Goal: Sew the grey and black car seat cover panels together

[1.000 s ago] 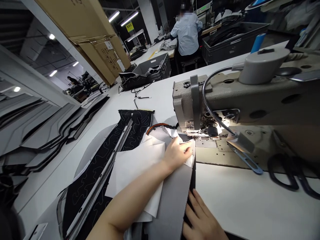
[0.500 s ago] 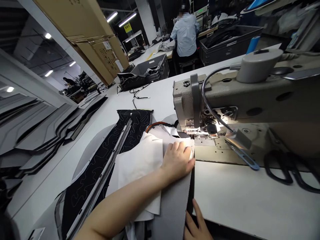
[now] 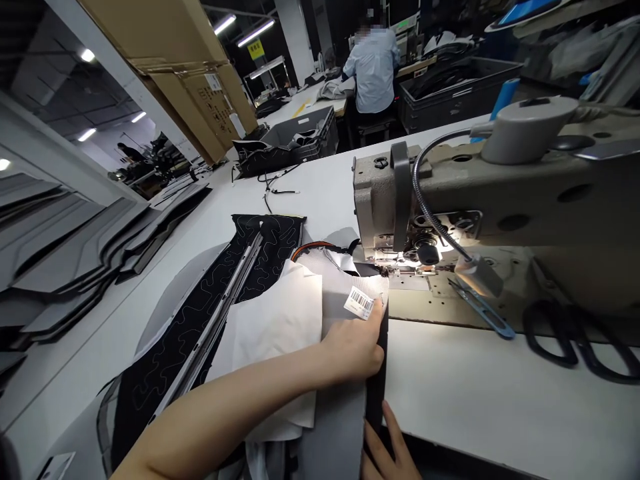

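On the grey fabric panel (image 3: 340,400), my left hand (image 3: 353,347) rests with its index finger stretched to the top right corner. Its other fingers are curled, and I see nothing in them. A white barcode label (image 3: 359,302) lies beside that fingertip. At the panel's lower right edge, my right hand (image 3: 390,450) has its visible fingers spread over a black layer (image 3: 376,393); its thumb is hidden. The panel's top edge meets the needle area of the sewing machine (image 3: 425,200). Loose white cloth (image 3: 280,320) covers part of the panel's left side.
Black quilted fabric (image 3: 175,353) with pale strips lies left. Black-handled scissors (image 3: 560,333) and blue thread snips (image 3: 485,313) rest by the machine. Stacked grey panels (image 3: 75,247) stand far left. Grey crates (image 3: 327,133) and a seated person (image 3: 373,70) are behind.
My left hand has drawn back from lying flat over the corner to pointing with its index finger, uncovering the barcode label. My right hand stays near the lower edge.
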Tool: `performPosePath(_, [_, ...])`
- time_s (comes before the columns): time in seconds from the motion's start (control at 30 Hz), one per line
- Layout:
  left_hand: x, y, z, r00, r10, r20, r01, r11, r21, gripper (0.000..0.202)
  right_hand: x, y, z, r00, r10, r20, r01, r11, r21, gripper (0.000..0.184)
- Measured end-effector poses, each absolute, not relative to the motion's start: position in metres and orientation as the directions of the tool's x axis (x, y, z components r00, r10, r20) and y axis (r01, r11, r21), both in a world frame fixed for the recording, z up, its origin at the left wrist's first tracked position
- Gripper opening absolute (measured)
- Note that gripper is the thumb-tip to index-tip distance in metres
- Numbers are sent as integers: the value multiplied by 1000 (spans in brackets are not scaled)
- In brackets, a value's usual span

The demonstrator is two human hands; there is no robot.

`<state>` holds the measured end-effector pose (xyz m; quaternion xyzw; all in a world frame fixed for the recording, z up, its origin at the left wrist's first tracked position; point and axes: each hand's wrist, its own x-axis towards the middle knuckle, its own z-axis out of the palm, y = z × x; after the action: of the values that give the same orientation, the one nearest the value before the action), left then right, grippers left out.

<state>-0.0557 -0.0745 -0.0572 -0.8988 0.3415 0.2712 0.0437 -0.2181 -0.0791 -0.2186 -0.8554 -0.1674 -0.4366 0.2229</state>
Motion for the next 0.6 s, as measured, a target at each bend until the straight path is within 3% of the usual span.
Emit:
performPosePath(0.1, [-52, -79, -54, 596, -581, -554, -616, -774, 149, 83, -216, -87, -211, 572, 125, 810, 504, -833, -227, 22])
performPosePath(0.27, [-38, -97, -50, 602, -538, -589, -562, -810, 166, 81, -200, -114, -177, 579, 65, 812, 523, -794, -309, 28])
performPosePath(0.5, [-28, -109, -58, 632, -583, -511, -527, -806, 269, 71, -180, -146, -158, 590, 153, 793, 588, -754, -292, 32])
performPosePath(0.6, [-33, -103, -57, 595, -573, -564, -511, -811, 284, 84, -179, -150, -160, 602, 166, 781, 593, -748, -298, 33])
